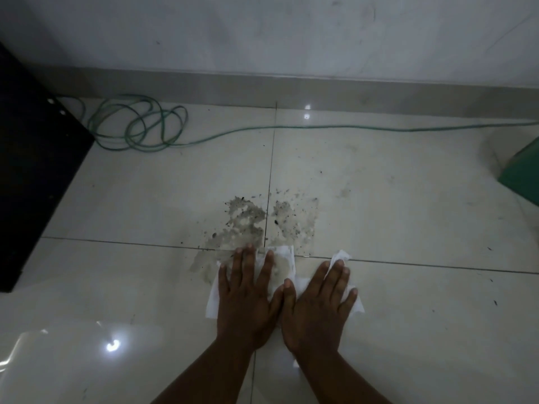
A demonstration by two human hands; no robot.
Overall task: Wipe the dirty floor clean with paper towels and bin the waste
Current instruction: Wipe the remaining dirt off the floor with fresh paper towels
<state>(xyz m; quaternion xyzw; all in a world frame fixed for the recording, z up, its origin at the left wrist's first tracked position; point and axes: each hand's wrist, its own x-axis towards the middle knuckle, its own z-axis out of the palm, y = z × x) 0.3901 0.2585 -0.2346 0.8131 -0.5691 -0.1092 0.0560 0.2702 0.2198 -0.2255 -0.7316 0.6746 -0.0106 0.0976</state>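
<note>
Both hands flat, fingers straight, side by side on a white paper towel point(284, 265) spread on the tiled floor point(408, 228). Left hand point(246, 293) & right hand point(319, 301) press it down at the near edge of the grey dirt patch point(248, 220). Green cable point(140, 126) coiled near wall.

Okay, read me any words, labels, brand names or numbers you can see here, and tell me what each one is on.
None: no readable text in this view.
Paper towel under the left hand and right hand: plain white, no print.
Green box at the right edge: no label shows on the part in view.
Black panel on the left: only small pale dots, no letters.
Green cable and floor tiles: no markings.
</note>
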